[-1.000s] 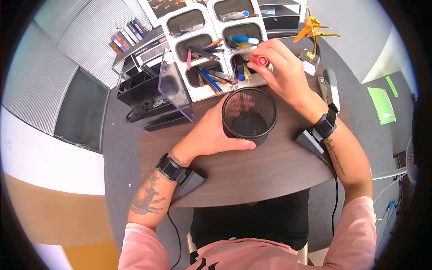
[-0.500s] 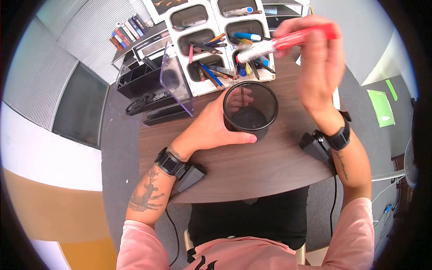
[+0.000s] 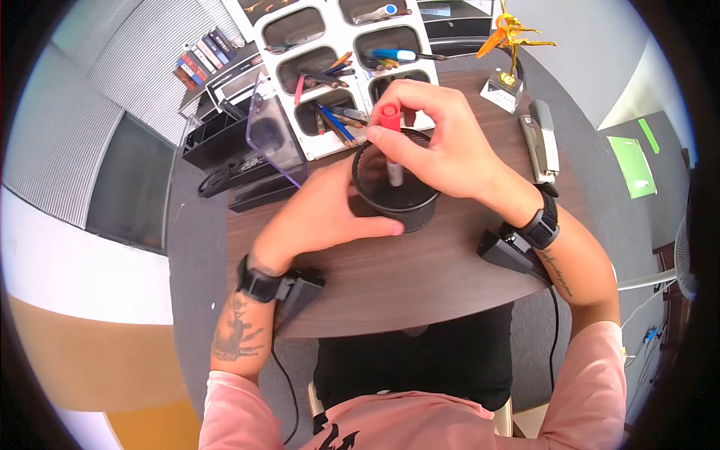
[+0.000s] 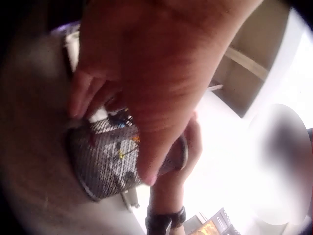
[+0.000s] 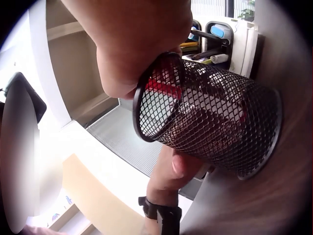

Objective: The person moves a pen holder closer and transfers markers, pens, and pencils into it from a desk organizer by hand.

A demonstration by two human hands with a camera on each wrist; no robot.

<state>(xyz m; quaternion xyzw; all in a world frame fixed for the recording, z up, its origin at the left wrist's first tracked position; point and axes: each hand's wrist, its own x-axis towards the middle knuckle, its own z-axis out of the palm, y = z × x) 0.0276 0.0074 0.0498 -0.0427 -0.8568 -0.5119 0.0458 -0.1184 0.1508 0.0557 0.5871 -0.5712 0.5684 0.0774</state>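
Observation:
On the desk stands a black wire-mesh pen cup (image 3: 414, 217), its open top facing up. My left hand (image 3: 319, 214) grips its side, thumb along the near side and fingers around the far side. Above the rim, my right hand (image 3: 454, 146) pinches a red-capped marker (image 3: 389, 115) between thumb and fingers. The marker points down, its white barrel inside the cup. Through the mesh in the right wrist view, the red and white marker (image 5: 164, 88) shows inside, its lower end near the cup's base.
Behind the cup is a white compartment organizer (image 3: 339, 37) holding pencils, pens and a blue marker (image 3: 394, 55). A stapler (image 3: 541, 142) and a golden statuette (image 3: 511, 37) stand at right. A clear-sided black desk holder (image 3: 217, 142) sits at left.
My right hand lifted the red marker from the organizer, swung it right while turning it, then brought it down into the cup. My left hand keeps hold of the cup.

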